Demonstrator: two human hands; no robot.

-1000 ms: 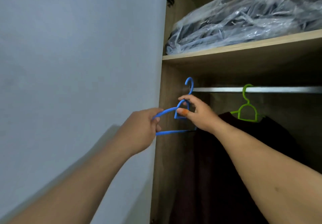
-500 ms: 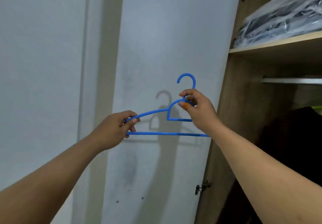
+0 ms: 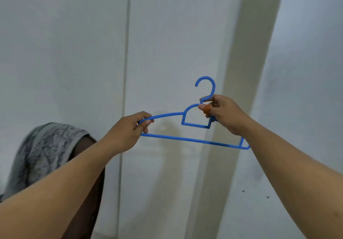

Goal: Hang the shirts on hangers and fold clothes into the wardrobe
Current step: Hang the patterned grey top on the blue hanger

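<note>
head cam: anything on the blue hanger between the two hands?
Nothing. In the head view the blue plastic hanger is bare between the left hand, gripping its left shoulder, and the right hand, pinching its neck. No garment hangs on it.

a blue hanger (image 3: 193, 140) is held up near the centre, hook pointing to twelve o'clock, bottom bar sloping down toward four o'clock. the left hand (image 3: 128, 133) pinches its left shoulder end. the right hand (image 3: 225, 113) grips the neck just under the hook, an orange band on one finger. a grey patterned cloth (image 3: 41, 153) drapes over something dark at eight o'clock, before a pale wall (image 3: 74, 52).
</note>
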